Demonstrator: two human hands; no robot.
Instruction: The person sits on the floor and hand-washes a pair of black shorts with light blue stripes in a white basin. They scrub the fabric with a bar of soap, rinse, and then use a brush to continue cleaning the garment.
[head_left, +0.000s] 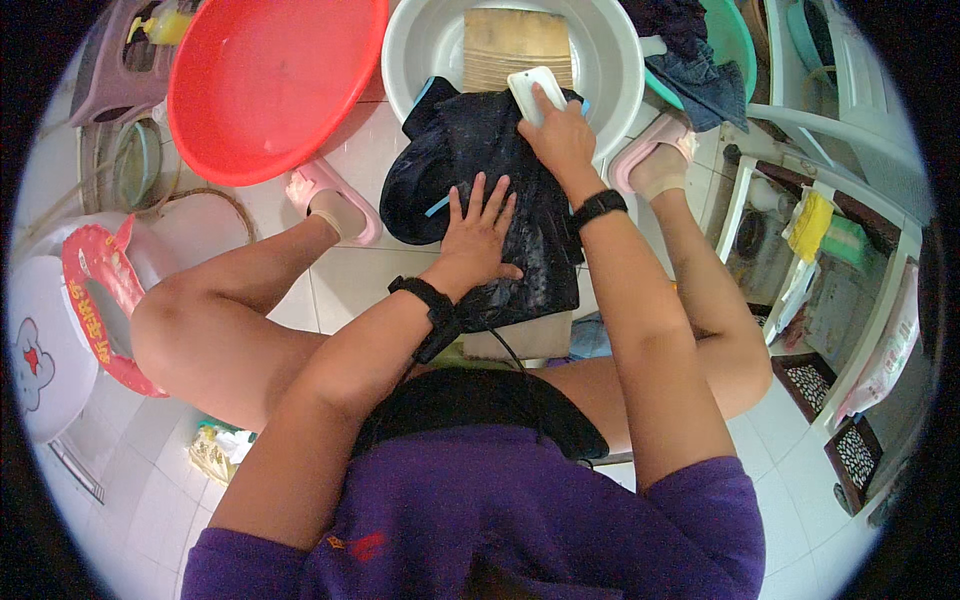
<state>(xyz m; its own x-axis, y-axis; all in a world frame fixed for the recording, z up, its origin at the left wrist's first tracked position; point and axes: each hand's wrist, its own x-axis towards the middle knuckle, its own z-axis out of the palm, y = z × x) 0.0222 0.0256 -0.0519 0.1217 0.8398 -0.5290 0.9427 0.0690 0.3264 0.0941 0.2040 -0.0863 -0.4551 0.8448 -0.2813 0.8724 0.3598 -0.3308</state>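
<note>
A dark, wet garment (480, 190) with light blue trim lies over a wooden washboard (516, 45), with whitish suds smeared on its right side. My left hand (480, 240) presses flat on the cloth, fingers spread. Above it, my right hand (562, 140) grips a white oblong scrubbing brush (535, 93) near the garment's far edge. The brush's underside is hidden. The washboard's ridged far end rests in a white basin (400, 60), and its plain near end (520, 338) shows below the garment.
A large red basin (275, 85) stands at the far left. At the far right, a green basin (733, 50) holds dark clothes and denim (705, 90). A white rack (830, 260) with a yellow cloth (808, 228) is on the right; a white tub (50, 350) is on the left.
</note>
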